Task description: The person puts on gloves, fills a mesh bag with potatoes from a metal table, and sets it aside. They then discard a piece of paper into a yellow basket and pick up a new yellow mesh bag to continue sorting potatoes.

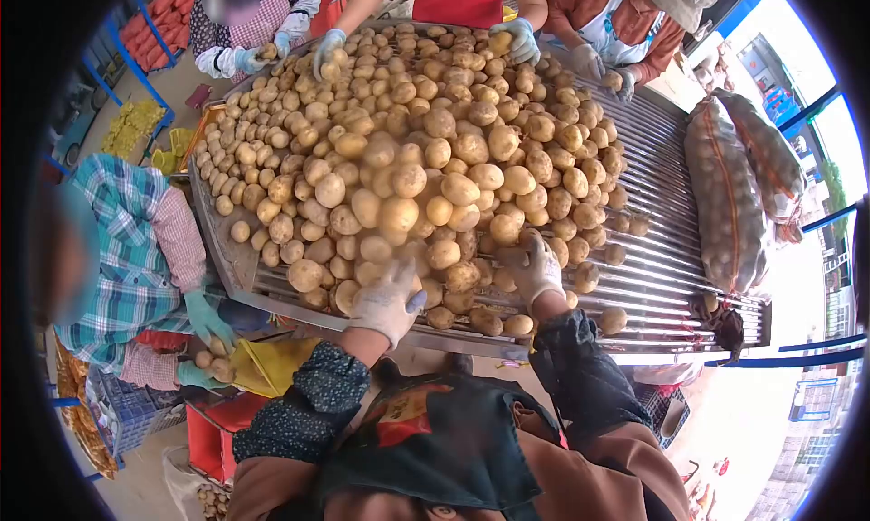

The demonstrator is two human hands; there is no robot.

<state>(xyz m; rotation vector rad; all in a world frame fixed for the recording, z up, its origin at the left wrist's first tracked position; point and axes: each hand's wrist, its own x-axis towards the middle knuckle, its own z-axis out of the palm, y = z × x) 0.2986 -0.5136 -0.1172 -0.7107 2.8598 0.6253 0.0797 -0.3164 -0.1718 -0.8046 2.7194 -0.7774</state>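
Observation:
A large heap of potatoes [458,189] covers most of a slatted metal sorting table [662,195] in front of me. My left hand [388,305], in a pale work glove with a bluish thumb tip, rests at the near edge of the heap. Its fingers stretch forward and its thumb stands apart; a lens smudge blurs the fingertips. On the other side, my right hand [538,269], gloved too, reaches in among potatoes with fingers extended and apart. It touches potatoes, and I see none gripped in either hand.
Two full mesh sacks [728,195] lie on the table's right end. Across the table, co-workers' gloved hands [517,41] handle potatoes. At my left, a person in a plaid sleeve [136,222] holds potatoes over a yellow bag [272,365]. A blue crate [136,412] and red container [213,439] stand below.

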